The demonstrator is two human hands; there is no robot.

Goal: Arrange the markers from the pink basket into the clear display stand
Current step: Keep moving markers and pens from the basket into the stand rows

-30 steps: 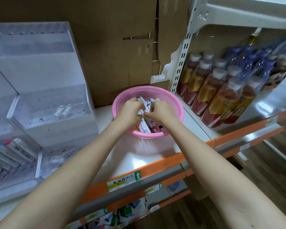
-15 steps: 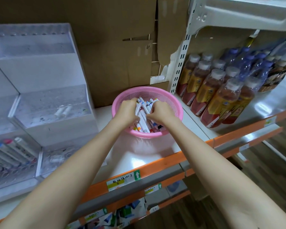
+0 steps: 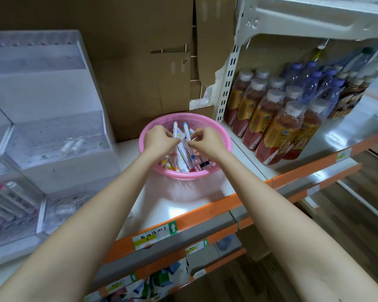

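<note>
Pile of markers in pink basket is partly hidden under both hands; labels unreadable. Left of basket, clear display stand is cut off by frame edge. Forearms are extended over basket: white marker is pinched in left grip, blue-capped marker in right grip.

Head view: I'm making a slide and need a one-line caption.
The left hand and right hand grip markers in the pink basket; clear display stand at left, bottled drinks at right.
</note>
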